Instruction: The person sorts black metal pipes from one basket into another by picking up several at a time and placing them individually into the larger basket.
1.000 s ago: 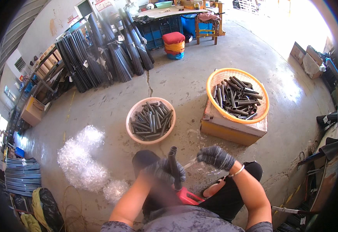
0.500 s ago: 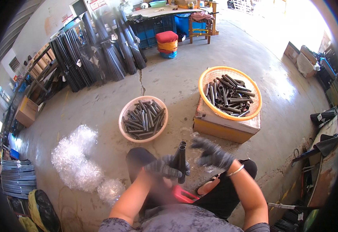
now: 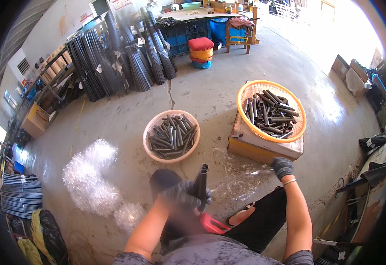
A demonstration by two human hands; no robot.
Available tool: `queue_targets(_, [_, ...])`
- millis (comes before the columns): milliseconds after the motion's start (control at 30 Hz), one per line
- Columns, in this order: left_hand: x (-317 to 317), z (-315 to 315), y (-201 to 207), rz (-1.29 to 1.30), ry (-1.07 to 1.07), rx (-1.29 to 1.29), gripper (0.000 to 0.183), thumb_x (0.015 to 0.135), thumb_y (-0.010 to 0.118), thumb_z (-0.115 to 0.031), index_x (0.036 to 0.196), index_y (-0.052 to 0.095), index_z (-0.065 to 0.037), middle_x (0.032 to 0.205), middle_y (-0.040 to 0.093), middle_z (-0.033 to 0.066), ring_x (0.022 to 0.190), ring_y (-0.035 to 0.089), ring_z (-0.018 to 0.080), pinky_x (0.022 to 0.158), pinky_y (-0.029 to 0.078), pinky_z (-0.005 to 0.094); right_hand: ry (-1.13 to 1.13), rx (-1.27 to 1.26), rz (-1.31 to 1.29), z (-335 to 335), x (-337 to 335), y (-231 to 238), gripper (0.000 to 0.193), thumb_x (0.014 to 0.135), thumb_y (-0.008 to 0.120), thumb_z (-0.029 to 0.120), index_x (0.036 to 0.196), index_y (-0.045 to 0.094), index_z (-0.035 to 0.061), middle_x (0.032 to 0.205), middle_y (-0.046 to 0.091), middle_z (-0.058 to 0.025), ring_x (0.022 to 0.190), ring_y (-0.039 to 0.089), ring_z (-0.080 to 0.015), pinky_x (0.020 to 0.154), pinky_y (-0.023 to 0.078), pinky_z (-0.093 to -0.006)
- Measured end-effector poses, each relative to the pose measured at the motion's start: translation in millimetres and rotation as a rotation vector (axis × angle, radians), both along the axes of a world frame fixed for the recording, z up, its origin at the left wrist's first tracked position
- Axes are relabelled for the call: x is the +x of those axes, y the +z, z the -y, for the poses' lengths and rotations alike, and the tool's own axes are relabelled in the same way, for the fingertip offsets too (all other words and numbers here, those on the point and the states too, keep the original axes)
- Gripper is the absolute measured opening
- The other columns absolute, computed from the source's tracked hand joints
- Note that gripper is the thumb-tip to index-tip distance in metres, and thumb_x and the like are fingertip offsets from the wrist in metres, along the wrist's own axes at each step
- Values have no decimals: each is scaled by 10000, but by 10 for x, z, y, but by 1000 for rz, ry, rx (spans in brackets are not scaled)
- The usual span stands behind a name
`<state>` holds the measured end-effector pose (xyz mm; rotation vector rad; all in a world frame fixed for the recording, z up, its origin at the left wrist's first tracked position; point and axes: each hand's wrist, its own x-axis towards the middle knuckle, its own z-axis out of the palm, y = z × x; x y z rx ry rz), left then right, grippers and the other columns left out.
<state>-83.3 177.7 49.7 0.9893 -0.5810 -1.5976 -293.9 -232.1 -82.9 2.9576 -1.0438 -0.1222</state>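
Observation:
My left hand (image 3: 177, 193), in a dark grey glove, is wrapped round a pair of dark tubes (image 3: 200, 183) held nearly upright above my lap. My right hand (image 3: 282, 167), gloved alike, is closed out to the right, near the cardboard box. A thin strip of clear plastic film (image 3: 241, 182) runs from beside the tubes to its fingers. Between my legs lies a red plastic object (image 3: 213, 224), partly hidden.
Ahead, a pink basket (image 3: 171, 160) on the floor holds short dark tubes. An orange-rimmed basket (image 3: 302, 115) of similar tubes rests on a cardboard box (image 3: 263, 150). Crumpled clear film (image 3: 87, 185) lies left. A padded stool (image 3: 201, 52) and bundled long tubes (image 3: 135, 66) stand farther off.
My right hand has moved away from the tubes to the right and closed, drawing out clear film. My left hand keeps its hold on the tubes. The whole view has shifted slightly.

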Motion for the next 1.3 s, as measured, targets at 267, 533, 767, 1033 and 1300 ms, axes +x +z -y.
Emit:
queue_targets(267, [-95, 189, -83, 7, 50, -83, 375, 732, 717, -136, 1061, 601, 1, 882, 643, 83, 762, 609, 180, 671, 445, 272, 361, 1028, 591, -1169, 478, 949, 647, 727, 786, 152, 1288, 473, 71, 1269, 541, -85, 1146, 504, -202, 931, 441, -324])
queue_targets(533, [14, 153, -79, 129, -9, -195, 384, 707, 748, -173, 1029, 619, -8, 837, 652, 80, 770, 608, 161, 655, 437, 249, 317, 1685, 263, -1865, 610, 930, 331, 827, 703, 138, 1122, 599, 28, 1063, 641, -51, 991, 564, -142, 859, 471, -304])
queue_targets(767, [-8, 27, -9, 78, 32, -103, 363, 680, 736, -126, 993, 627, 21, 879, 656, 110, 815, 612, 197, 733, 474, 309, -6, 290, -49, -65, 198, -33, 297, 804, 604, 331, 911, 694, 70, 912, 658, -195, 837, 629, -378, 709, 493, -440])
queue_targets(1033, [-71, 160, -161, -16, 50, -75, 365, 682, 740, -103, 1006, 623, 19, 842, 636, 103, 803, 599, 194, 738, 454, 296, 418, 606, 393, -1079, 531, 990, 805, 662, 820, 251, 1341, 431, 60, 1321, 497, -182, 1188, 501, -271, 972, 424, -356])
queue_targets(1300, [-50, 71, 18, 300, 23, 57, 286, 714, 689, -72, 986, 610, -27, 875, 646, 70, 766, 610, 161, 699, 482, 302, 549, 1505, 418, -1810, 662, 897, 293, 856, 642, 99, 1137, 595, 30, 1051, 658, -111, 885, 621, -183, 829, 485, -331])
